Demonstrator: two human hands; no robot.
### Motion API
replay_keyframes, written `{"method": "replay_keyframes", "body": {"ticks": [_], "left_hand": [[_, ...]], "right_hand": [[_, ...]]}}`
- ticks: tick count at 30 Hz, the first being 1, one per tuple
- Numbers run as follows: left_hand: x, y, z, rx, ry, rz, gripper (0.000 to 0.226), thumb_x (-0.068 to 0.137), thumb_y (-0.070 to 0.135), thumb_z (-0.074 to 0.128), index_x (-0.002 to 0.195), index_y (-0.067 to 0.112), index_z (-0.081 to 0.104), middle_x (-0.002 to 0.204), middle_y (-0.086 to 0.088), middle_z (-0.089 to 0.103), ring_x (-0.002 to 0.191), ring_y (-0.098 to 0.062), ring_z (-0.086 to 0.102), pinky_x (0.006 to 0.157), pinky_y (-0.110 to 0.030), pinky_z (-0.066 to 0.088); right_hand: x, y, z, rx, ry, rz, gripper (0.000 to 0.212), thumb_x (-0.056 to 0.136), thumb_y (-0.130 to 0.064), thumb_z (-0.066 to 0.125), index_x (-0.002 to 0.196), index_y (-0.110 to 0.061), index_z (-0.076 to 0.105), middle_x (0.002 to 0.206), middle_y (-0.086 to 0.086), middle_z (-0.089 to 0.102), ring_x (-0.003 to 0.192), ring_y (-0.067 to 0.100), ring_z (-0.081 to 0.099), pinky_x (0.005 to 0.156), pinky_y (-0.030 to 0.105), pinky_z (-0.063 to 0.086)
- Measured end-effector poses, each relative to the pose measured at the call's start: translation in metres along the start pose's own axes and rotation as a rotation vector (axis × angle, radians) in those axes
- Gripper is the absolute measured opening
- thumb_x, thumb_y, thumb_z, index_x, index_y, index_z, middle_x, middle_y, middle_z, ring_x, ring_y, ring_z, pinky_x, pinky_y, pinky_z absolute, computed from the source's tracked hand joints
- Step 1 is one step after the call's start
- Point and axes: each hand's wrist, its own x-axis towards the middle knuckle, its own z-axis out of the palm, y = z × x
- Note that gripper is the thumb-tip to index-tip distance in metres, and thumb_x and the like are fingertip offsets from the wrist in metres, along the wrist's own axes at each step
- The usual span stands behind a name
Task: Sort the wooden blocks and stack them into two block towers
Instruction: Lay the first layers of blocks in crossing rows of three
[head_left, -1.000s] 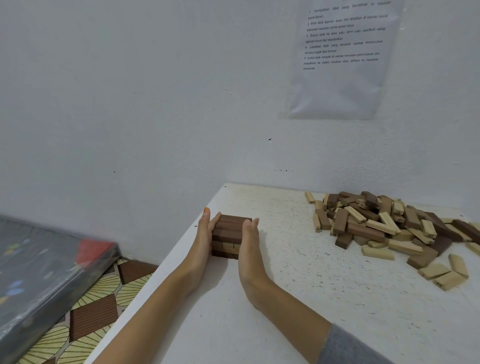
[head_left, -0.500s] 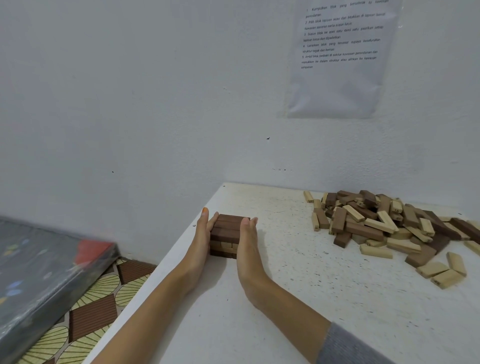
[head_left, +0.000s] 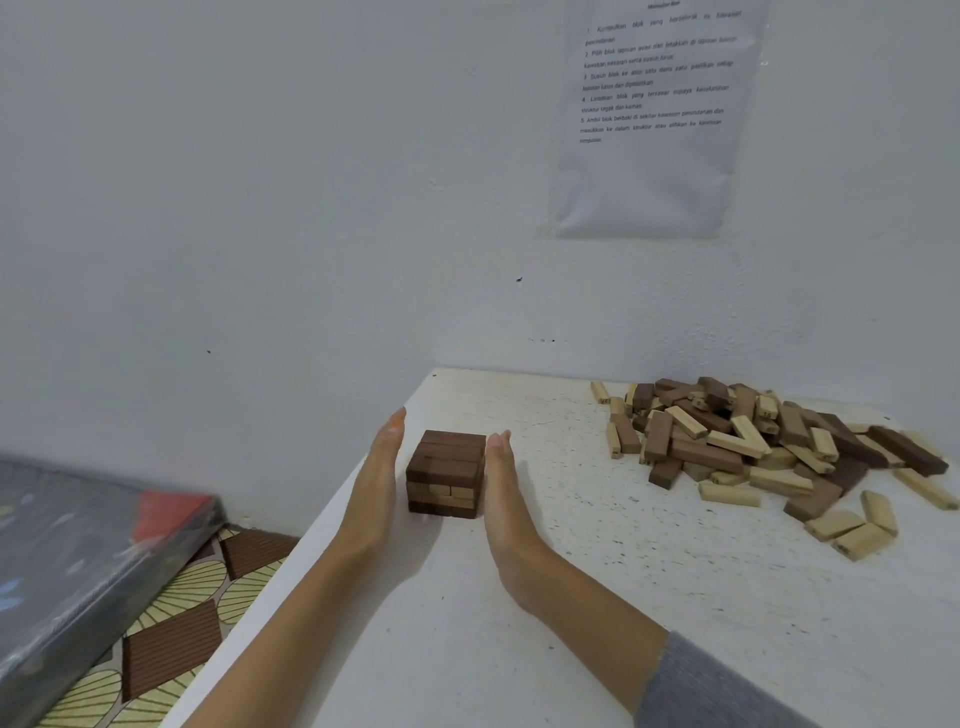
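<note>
Head view: flanking short block tower (head_left: 445, 473) on tabletop (head_left: 571, 623), fingers (head_left: 390, 436) straight, gripping nothing; left hand (head_left: 376, 488) just left of tower, right hand (head_left: 503, 499) at its right face. Leaving loose pile (head_left: 753, 447) well right of tower. Judging blocks light, rigid, unglued; favouring gentle press on opposite faces.

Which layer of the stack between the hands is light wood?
The middle layer of the stack: its blocks are pale tan, while the top layer above it and the bottom layer below it are dark brown.
</note>
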Motion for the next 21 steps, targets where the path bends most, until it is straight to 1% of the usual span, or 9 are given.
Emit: {"method": "replay_keyframes", "body": {"ticks": [1,3,4,6,9,12,15,17,21], "left_hand": [[-0.001,0.0,-0.001,0.085,0.074,0.089,0.034,0.1,0.047,0.035,0.131,0.036,0.041,0.132,0.024,0.042,0.128,0.008,0.041,0.09,-0.003,0.031],[-0.003,-0.005,-0.005,0.384,0.148,0.31,0.046,0.093,0.055,0.031,0.134,0.037,0.043,0.143,0.019,0.039,0.136,0.0,0.034,0.104,-0.008,0.019],[-0.002,-0.012,-0.006,0.552,0.169,0.404,0.05,0.092,0.054,0.029,0.136,0.034,0.044,0.147,0.017,0.036,0.136,0.0,0.03,0.106,-0.008,0.013],[-0.003,-0.014,-0.001,0.68,0.145,0.519,0.049,0.094,0.045,0.029,0.135,0.026,0.048,0.146,0.013,0.038,0.133,0.0,0.032,0.106,-0.007,0.011],[-0.009,-0.004,0.021,0.787,0.051,0.676,0.044,0.096,0.036,0.031,0.128,0.018,0.055,0.14,0.006,0.048,0.131,-0.007,0.04,0.106,-0.012,0.017],[-0.014,0.003,0.048,0.798,-0.068,0.728,0.042,0.096,0.037,0.034,0.125,0.017,0.057,0.133,0.005,0.054,0.126,-0.007,0.043,0.106,-0.011,0.016],[-0.016,0.004,0.081,0.789,-0.185,0.754,0.038,0.095,0.037,0.038,0.123,0.019,0.057,0.125,0.006,0.058,0.12,-0.004,0.044,0.101,-0.006,0.016],[-0.013,0.004,0.102,0.779,-0.251,0.764,0.035,0.094,0.036,0.039,0.119,0.019,0.057,0.119,0.006,0.059,0.114,-0.004,0.046,0.095,-0.008,0.02],[-0.001,0.001,0.139,0.778,-0.308,0.773,0.038,0.091,0.039,0.035,0.117,0.02,0.056,0.113,0.008,0.057,0.107,-0.007,0.048,0.087,-0.017,0.026]], "right_hand": [[-0.002,-0.002,-0.005,-0.012,-0.008,-0.006,0.057,0.101,-0.056,0.012,0.154,-0.039,-0.002,0.161,-0.014,0.005,0.149,0.01,0.007,0.118,0.035,0.006],[-0.008,-0.005,-0.02,-0.045,-0.007,-0.027,0.054,0.102,-0.052,0.014,0.153,-0.04,0.001,0.161,-0.014,0.006,0.149,0.01,0.009,0.118,0.035,0.007],[-0.011,-0.005,-0.029,-0.075,-0.001,-0.041,0.053,0.102,-0.052,0.016,0.153,-0.041,0.004,0.161,-0.013,0.008,0.148,0.01,0.012,0.118,0.035,0.009],[-0.019,-0.005,-0.051,-0.142,0.024,-0.097,0.05,0.103,-0.049,0.022,0.152,-0.039,0.015,0.159,-0.015,0.017,0.145,0.006,0.019,0.114,0.03,0.014],[-0.033,-0.007,-0.089,-0.264,0.081,-0.213,0.043,0.104,-0.037,0.033,0.147,-0.032,0.032,0.15,-0.018,0.033,0.13,-0.005,0.033,0.102,0.017,0.024],[-0.043,-0.009,-0.125,-0.357,0.14,-0.272,0.035,0.104,-0.028,0.04,0.138,-0.029,0.045,0.136,-0.02,0.045,0.113,-0.016,0.041,0.093,0.008,0.034],[-0.045,-0.006,-0.155,-0.391,0.226,-0.291,0.027,0.102,-0.019,0.045,0.124,-0.031,0.054,0.125,-0.016,0.054,0.11,-0.011,0.048,0.095,0.016,0.041],[-0.046,-0.005,-0.172,-0.415,0.273,-0.304,0.027,0.1,-0.013,0.047,0.117,-0.031,0.057,0.12,-0.014,0.057,0.109,-0.007,0.052,0.093,0.016,0.043],[-0.047,-0.007,-0.203,-0.501,0.327,-0.334,0.025,0.097,-0.007,0.05,0.11,-0.025,0.063,0.114,-0.015,0.059,0.1,-0.013,0.052,0.079,0.002,0.04]]}}
